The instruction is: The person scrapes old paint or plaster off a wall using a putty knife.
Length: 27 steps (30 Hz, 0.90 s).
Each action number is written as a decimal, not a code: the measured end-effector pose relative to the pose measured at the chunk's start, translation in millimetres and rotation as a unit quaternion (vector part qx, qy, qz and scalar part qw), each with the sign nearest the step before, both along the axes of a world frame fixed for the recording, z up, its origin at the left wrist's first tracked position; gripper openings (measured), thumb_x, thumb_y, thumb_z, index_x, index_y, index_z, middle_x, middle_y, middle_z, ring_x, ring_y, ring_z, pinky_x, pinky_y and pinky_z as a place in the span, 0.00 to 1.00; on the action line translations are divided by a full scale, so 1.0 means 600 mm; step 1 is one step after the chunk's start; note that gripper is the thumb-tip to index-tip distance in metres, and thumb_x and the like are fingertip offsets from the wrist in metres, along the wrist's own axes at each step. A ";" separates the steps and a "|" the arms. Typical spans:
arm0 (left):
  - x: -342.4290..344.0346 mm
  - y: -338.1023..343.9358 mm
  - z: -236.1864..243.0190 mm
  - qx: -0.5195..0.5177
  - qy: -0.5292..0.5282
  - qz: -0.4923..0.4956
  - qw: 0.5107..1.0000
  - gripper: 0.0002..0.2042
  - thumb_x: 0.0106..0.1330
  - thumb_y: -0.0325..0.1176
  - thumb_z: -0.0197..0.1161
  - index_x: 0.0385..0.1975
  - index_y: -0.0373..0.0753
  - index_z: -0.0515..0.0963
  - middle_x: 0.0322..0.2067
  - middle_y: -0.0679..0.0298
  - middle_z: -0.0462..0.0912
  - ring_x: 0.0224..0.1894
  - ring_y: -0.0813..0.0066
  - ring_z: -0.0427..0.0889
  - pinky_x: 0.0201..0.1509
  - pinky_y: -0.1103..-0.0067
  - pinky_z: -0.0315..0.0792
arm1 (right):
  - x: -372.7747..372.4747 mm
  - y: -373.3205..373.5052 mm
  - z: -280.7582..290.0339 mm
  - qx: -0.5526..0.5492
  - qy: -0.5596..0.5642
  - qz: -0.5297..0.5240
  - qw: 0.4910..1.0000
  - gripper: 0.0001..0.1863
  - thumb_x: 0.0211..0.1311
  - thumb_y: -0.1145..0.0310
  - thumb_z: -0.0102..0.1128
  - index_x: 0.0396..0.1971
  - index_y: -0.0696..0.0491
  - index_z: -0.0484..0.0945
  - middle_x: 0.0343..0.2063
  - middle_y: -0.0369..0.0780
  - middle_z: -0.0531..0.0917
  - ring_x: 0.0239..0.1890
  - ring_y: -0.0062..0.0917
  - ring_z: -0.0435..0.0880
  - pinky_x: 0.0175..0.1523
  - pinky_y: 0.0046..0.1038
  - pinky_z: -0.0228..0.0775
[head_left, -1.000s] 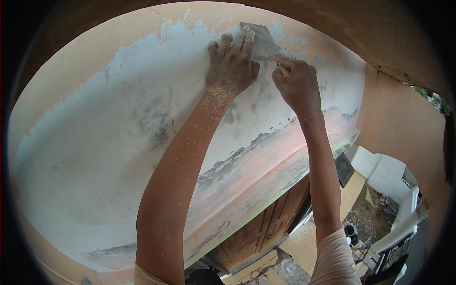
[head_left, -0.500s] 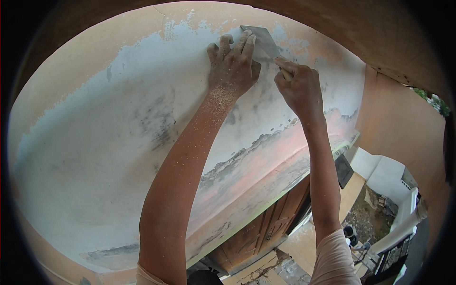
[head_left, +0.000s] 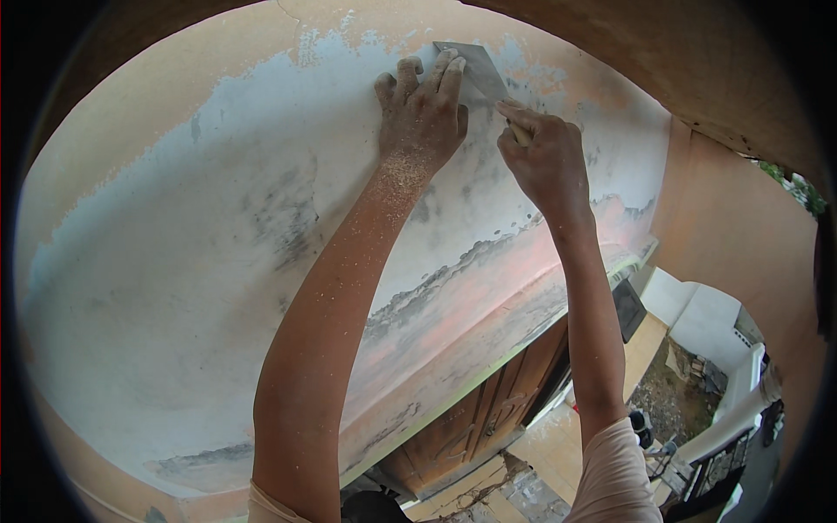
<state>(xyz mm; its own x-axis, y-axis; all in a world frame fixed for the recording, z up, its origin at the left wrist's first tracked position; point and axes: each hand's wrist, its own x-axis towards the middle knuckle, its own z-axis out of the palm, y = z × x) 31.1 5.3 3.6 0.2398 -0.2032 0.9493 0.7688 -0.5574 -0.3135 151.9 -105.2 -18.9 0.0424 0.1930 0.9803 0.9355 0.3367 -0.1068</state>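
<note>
My right hand (head_left: 549,152) grips the pale handle (head_left: 519,133) of a flat metal scraper (head_left: 479,74), whose grey blade lies against the upper part of a patchy white and peach wall (head_left: 166,270). My left hand (head_left: 418,109) is open at the blade's left side, two fingertips pressing on it and the other fingers bent and apart. Pale flakes speckle the left wrist and forearm. Around the blade's top the peach paint is ragged, with bluish-white surface below it.
A dark overhang (head_left: 680,70) arches above. A ledge (head_left: 471,383) with a pale green edge runs beneath the wall, over a carved wooden door (head_left: 488,410). At right are a peach side wall (head_left: 750,235), white low walls (head_left: 697,322) and assorted objects on the ground below.
Both hands and the scraper dipped slightly down and right by half a second ago, and are now a little higher and further left. The grip looks the same.
</note>
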 end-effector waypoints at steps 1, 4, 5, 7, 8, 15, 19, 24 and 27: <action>-0.002 0.002 0.001 0.002 0.005 0.007 1.000 0.24 0.52 0.31 0.59 0.53 0.44 0.71 0.55 0.71 0.75 0.51 0.66 0.66 0.55 0.65 0.56 | 0.001 -0.007 -0.001 -0.018 0.008 0.005 1.000 0.15 0.50 0.73 0.54 0.39 0.58 0.82 0.41 0.49 0.82 0.42 0.40 0.82 0.54 0.33 0.72; 0.006 0.002 -0.003 0.005 -0.009 0.001 1.000 0.25 0.52 0.31 0.59 0.53 0.44 0.70 0.56 0.71 0.74 0.50 0.66 0.67 0.55 0.65 0.56 | -0.003 0.004 0.001 -0.016 0.009 0.004 1.000 0.16 0.50 0.74 0.53 0.39 0.58 0.82 0.41 0.49 0.82 0.42 0.40 0.82 0.54 0.33 0.72; 0.005 0.002 -0.003 0.006 -0.009 0.000 1.000 0.25 0.52 0.31 0.59 0.53 0.44 0.70 0.56 0.71 0.74 0.50 0.66 0.67 0.55 0.65 0.56 | -0.005 0.008 0.002 0.003 0.003 -0.003 1.000 0.16 0.50 0.74 0.53 0.39 0.58 0.82 0.42 0.49 0.82 0.42 0.40 0.82 0.53 0.33 0.73; 0.000 0.002 -0.001 -0.002 -0.005 -0.008 1.000 0.25 0.52 0.31 0.59 0.54 0.44 0.70 0.57 0.72 0.73 0.51 0.66 0.66 0.55 0.65 0.56 | -0.005 -0.004 0.003 -0.010 0.001 -0.001 1.000 0.16 0.50 0.74 0.53 0.39 0.58 0.82 0.42 0.49 0.82 0.42 0.40 0.82 0.53 0.33 0.73; -0.001 0.001 -0.002 -0.003 -0.004 -0.007 1.000 0.25 0.52 0.31 0.59 0.54 0.44 0.70 0.57 0.72 0.73 0.51 0.66 0.66 0.55 0.65 0.56 | -0.008 -0.009 0.003 -0.023 0.000 0.000 1.000 0.16 0.50 0.74 0.53 0.39 0.58 0.82 0.42 0.49 0.81 0.42 0.41 0.82 0.53 0.33 0.73; -0.007 0.004 -0.001 -0.011 0.025 0.008 1.000 0.25 0.53 0.29 0.58 0.55 0.43 0.69 0.59 0.73 0.71 0.52 0.65 0.67 0.56 0.66 0.57 | 0.002 -0.001 -0.021 0.024 0.000 0.009 1.000 0.16 0.50 0.73 0.54 0.40 0.57 0.82 0.40 0.49 0.82 0.38 0.41 0.83 0.52 0.31 0.72; 0.003 -0.001 -0.002 -0.016 0.038 0.017 0.999 0.27 0.55 0.31 0.57 0.59 0.41 0.66 0.62 0.63 0.66 0.60 0.61 0.63 0.65 0.62 0.53 | 0.058 -0.048 -0.156 -0.046 0.141 0.057 0.987 0.35 0.48 0.76 0.61 0.61 0.47 0.68 0.38 0.50 0.78 0.40 0.40 0.79 0.43 0.33 0.73; 0.011 0.003 0.020 -0.025 0.077 0.089 0.993 0.30 0.59 0.39 0.54 0.63 0.38 0.60 0.65 0.52 0.58 0.69 0.57 0.52 0.72 0.60 0.41 | 0.070 -0.126 -0.368 -0.190 0.438 0.217 0.852 0.53 0.50 0.82 0.62 0.71 0.49 0.37 0.35 0.42 0.77 0.32 0.20 0.78 0.34 0.21 0.75; -0.018 0.009 0.070 -0.038 0.089 0.171 0.981 0.32 0.63 0.48 0.52 0.65 0.37 0.58 0.66 0.51 0.54 0.71 0.58 0.48 0.74 0.61 0.38 | 0.064 -0.164 -0.467 -0.198 0.526 0.167 0.810 0.37 0.56 0.77 0.59 0.66 0.57 0.54 0.19 0.32 0.76 0.17 0.11 0.69 0.21 0.15 0.61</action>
